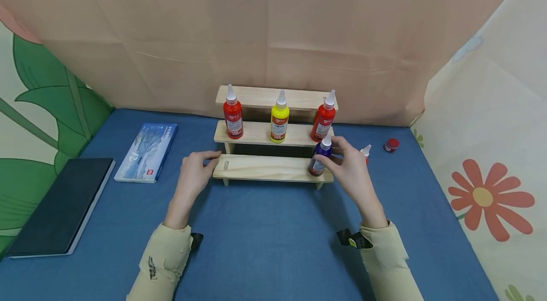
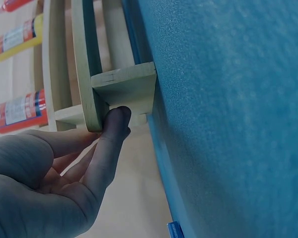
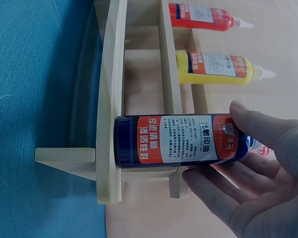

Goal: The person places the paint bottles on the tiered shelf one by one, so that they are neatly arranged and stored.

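Note:
A three-tier wooden rack (image 1: 265, 168) stands on the blue cloth. At the left end of its lowest shelf, my left hand (image 1: 195, 175) pinches the board between thumb and fingers, as the left wrist view (image 2: 92, 121) also shows. My right hand (image 1: 348, 163) holds a dark blue ink bottle (image 3: 181, 140) with a white nozzle near its top. The bottle is upright, its base against the right end of the lowest shelf. On the middle shelf stand a red ink bottle (image 1: 233, 118) at left, a yellow ink bottle (image 1: 279, 123) in the middle and another red ink bottle (image 1: 323, 123) at right.
Behind my right hand, a white-nozzled bottle (image 1: 366, 150) is mostly hidden. A small red-capped jar (image 1: 391, 145) sits farther right. To the left lie a light blue box (image 1: 146, 153) and a dark notebook (image 1: 60, 206). A beige backdrop (image 1: 265, 30) rises behind the rack.

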{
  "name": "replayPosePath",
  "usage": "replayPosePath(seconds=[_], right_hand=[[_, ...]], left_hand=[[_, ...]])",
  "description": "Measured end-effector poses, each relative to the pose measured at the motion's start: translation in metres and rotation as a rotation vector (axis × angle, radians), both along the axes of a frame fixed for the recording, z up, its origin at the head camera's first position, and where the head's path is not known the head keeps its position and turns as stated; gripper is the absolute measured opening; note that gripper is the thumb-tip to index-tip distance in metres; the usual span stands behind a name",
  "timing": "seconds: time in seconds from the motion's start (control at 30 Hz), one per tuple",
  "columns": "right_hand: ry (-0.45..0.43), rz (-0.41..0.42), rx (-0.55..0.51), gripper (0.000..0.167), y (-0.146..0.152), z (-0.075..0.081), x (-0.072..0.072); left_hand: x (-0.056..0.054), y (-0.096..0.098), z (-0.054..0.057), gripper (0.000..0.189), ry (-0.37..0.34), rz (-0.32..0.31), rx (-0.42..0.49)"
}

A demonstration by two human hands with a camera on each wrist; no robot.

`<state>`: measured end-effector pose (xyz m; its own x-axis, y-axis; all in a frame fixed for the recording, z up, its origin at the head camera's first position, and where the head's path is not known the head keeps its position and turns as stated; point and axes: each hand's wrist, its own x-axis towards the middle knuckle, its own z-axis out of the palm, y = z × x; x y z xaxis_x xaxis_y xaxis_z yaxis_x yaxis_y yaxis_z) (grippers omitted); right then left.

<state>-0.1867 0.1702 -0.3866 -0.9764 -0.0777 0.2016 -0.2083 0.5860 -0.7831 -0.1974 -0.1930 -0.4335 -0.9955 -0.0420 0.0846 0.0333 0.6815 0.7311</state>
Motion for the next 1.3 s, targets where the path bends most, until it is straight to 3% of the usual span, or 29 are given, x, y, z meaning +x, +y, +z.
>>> replayPosePath(seconds=[0.47,0.93,1.3], right_hand=[[0.002,0.004,0.013,0.055,0.002,0.004,0.002],[0.101,-0.003,0.022,0.053,0.015,0.018,0.009],[0.175,-0.077,-0.018,0.056,0.032,0.034,0.018]], left_hand=[[0.000,-0.001,-0.001,0.028,0.003,-0.006,0.006],[-0.001,-0.002,-0.002,0.027,0.008,-0.010,0.000],[-0.001,-0.002,-0.001,0.027,0.013,-0.008,-0.001]])
